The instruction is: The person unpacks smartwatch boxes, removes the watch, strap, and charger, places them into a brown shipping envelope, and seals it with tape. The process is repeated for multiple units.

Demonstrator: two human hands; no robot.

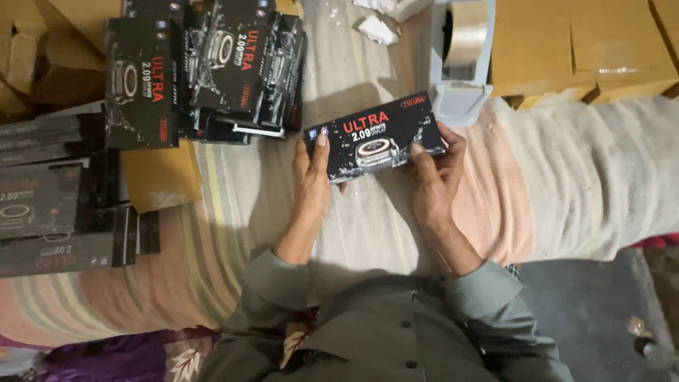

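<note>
Head view: I am holding a black box [375, 137] above the blanket [566, 177], left hand [311, 180] and right hand [431, 177] each gripping an end, fingers curled round glossy card. Keeping it level looks wise. More boxes [205, 67] are lying stacked beside a tape dispenser [461, 56].

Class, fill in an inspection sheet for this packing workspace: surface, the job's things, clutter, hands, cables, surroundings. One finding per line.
Surface: striped blanket spread under the work, wrinkled.
Job's things: black printed carton, held flat above the blanket by both hands.
Clutter: stack of matching black cartons ahead on the left; more cartons at the left edge; white scraps.
Hands: left hand grips the carton's left end; right hand grips its right end.
Cables: nothing seen.
Surroundings: tape dispenser beyond the carton; brown cardboard boxes at top right; dark floor.
</note>
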